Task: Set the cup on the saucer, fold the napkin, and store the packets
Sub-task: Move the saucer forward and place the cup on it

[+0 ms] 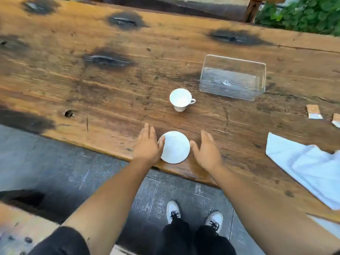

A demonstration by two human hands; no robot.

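Head view, looking down over a rough wooden table (128,85) with dark knots, standing at its near edge. Reaching forward with both bare arms. Bracketing a white saucer (175,147) lying at the table's near edge: left hand (147,144) open and flat, fingers extended, thumb side touching the saucer's left rim; right hand (206,150) open as well, fingers loosely spread, thumb tip just beside the right rim. Gripping nothing with either hand, though whether the right thumb is actually touching the rim is hard to tell through the motion blur.

Sitting upright beyond the saucer, well apart from both hands: a white cup (181,99), handle pointing right. Standing farther right: a clear plastic box (232,78), apparently empty. Lying near the right edge of frame: two small packets (313,111), one partly cut off. Sprawling closer, also at right: a rumpled white napkin (303,166), unfolded.

Judging the task as barely begun, with the cup not yet on the saucer. Risking, from here, a nudge of the saucer over the near edge, since it is resting so close to the drop and both hands are pressing in from the sides. Risking too a tipped cup, given its narrow foot, if lifted carelessly by the rim.
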